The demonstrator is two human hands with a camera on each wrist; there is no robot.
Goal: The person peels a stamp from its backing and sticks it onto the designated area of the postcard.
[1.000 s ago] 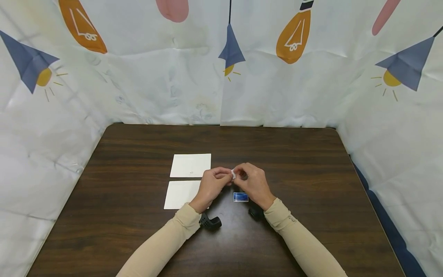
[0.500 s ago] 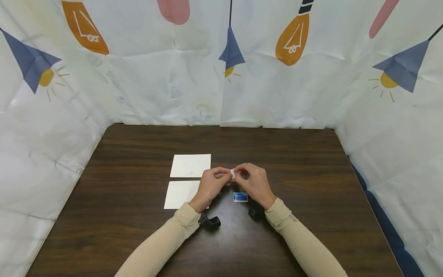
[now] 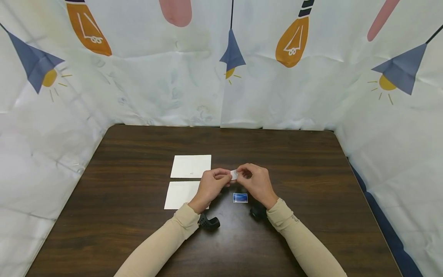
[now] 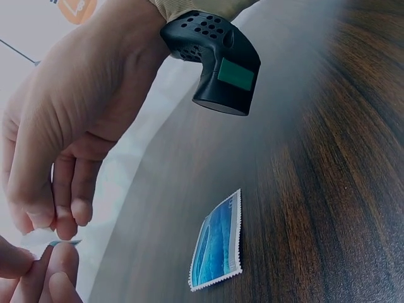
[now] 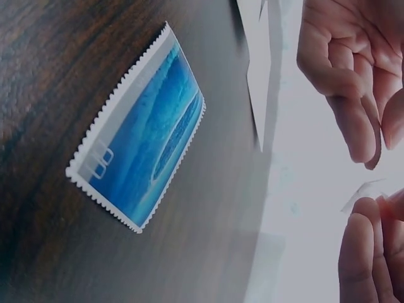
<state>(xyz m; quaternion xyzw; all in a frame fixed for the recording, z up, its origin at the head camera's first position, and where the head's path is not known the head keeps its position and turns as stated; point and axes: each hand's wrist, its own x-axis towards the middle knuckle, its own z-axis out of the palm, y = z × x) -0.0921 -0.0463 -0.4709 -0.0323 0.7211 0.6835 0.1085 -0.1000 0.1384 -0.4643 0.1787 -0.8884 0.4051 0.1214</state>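
Observation:
In the head view my left hand (image 3: 209, 188) and right hand (image 3: 257, 184) meet above the table, their fingertips pinching a small piece of white paper (image 3: 233, 175) from either side. A thin bluish edge shows on this paper (image 4: 65, 242) in the left wrist view; fingers cover much of it. Below the hands lies a blue stamp (image 3: 240, 197) with a white scalloped border. Seen from the right wrist, the stamp (image 5: 148, 136) bears an ocean-like picture, lies picture side up, and is touched by neither hand.
Two white cards, a far one (image 3: 191, 166) and a near one (image 3: 183, 195), lie left of the hands on the brown wooden table (image 3: 294, 231). The left forearm partly covers the near card. A patterned white curtain (image 3: 166, 88) hangs around the table. Black devices (image 3: 209, 222) sit at the wrists.
The right hand has shifted slightly to the right, away from the left. More of the white paper now shows between the fingertips. The stamp and cards stay where they lay.

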